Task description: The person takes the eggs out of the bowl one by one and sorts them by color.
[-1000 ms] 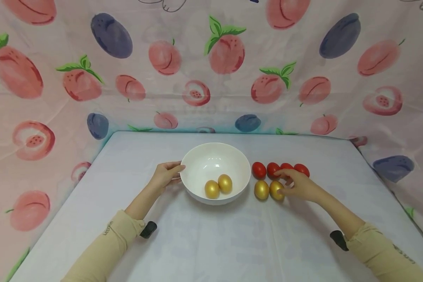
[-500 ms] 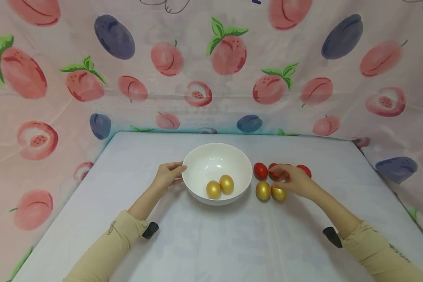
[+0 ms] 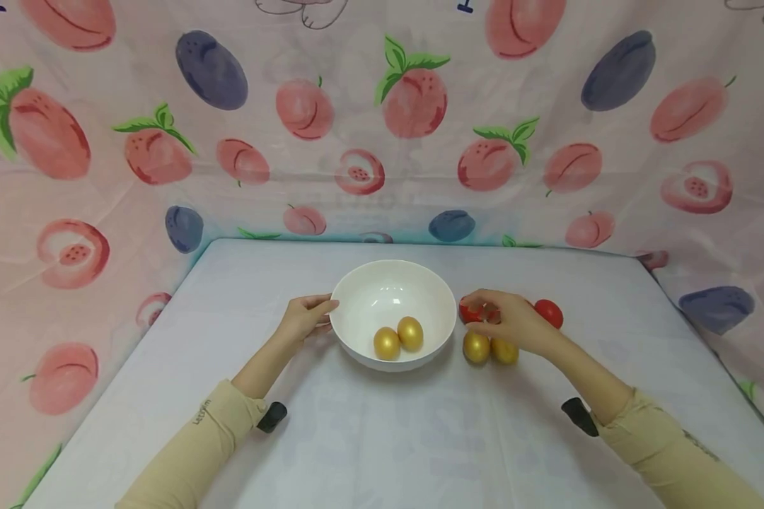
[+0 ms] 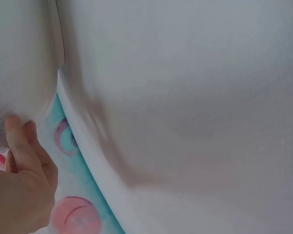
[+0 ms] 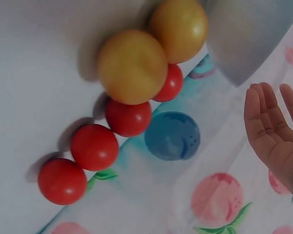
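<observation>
A white bowl [image 3: 359,300] stands mid-table with two gold eggs [image 3: 387,343] inside it. My left hand [image 3: 302,319] grips its left edge, thumb at the rim and fingers lower on the outer wall; the left wrist view shows this hand [image 4: 29,180] against the bowl [image 4: 24,58]. Over the egg group right of the bowl hovers my right hand [image 3: 516,322], partly hiding the row of several red eggs [image 3: 549,314]. Two more gold eggs [image 3: 476,348] lie in front of that row. In the right wrist view the hand [image 5: 276,134] has extended fingers and holds nothing.
A white cloth [image 3: 407,438] covers the table. A fruit-patterned curtain [image 3: 369,92] hangs behind the table and along both sides. Black wrist cameras [image 3: 271,417] sit by each sleeve cuff.
My right hand has moved left from beside the right gold egg, over the red eggs toward the bowl. The left hand keeps its hold, and the eggs stay put.
</observation>
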Motion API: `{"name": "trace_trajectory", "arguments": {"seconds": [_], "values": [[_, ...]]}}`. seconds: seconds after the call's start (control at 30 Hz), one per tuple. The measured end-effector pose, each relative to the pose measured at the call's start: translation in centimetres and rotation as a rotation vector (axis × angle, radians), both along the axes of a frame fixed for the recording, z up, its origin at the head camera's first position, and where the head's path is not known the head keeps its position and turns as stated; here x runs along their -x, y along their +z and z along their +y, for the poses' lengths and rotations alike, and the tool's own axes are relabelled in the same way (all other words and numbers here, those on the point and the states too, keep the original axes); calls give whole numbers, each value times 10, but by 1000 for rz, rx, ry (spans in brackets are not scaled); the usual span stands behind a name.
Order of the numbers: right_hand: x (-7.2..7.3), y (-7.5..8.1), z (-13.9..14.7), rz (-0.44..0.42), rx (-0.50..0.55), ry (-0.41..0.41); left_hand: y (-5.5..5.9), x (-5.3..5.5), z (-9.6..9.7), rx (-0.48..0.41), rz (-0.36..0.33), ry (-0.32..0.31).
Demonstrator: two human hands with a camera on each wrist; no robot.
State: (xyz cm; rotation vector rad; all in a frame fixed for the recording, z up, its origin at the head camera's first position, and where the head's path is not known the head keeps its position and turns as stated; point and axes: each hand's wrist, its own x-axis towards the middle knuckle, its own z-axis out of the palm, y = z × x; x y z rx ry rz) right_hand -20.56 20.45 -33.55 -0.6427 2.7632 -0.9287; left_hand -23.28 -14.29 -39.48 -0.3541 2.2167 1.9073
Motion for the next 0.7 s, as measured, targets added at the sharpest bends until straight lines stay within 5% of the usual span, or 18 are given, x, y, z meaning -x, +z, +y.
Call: {"name": "trace_trajectory", "arguments": {"seconds": [0.7], "values": [[11,20,-49,7,-20,105,0,-1,-3,-48,15,-24]]}}
